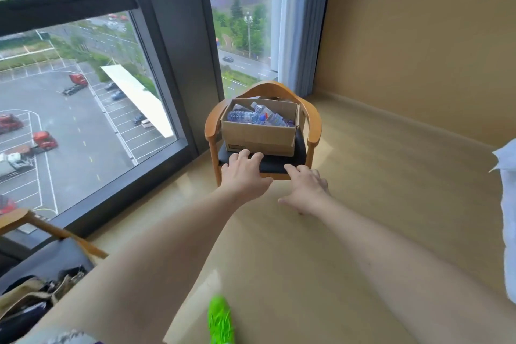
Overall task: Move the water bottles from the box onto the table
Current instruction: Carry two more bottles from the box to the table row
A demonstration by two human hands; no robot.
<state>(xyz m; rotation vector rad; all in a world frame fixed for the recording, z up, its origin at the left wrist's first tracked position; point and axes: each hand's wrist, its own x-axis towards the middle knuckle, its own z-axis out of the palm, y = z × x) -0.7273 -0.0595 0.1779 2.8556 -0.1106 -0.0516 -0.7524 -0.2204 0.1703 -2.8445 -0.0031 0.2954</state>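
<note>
While a tall window filled the wall behind and to the left of it, one wooden chair with a dark seat stood on the pale floor. On that seat sat one open cardboard box, and the water bottles lay jumbled inside it, too tangled to count. Nothing lay between the chair and the two bare arms reaching toward it. Just in front of the chair, the left hand and right hand hovered with fingers spread and loose, gripping nothing; the bottles lay beyond the fingertips, apart from both.
</note>
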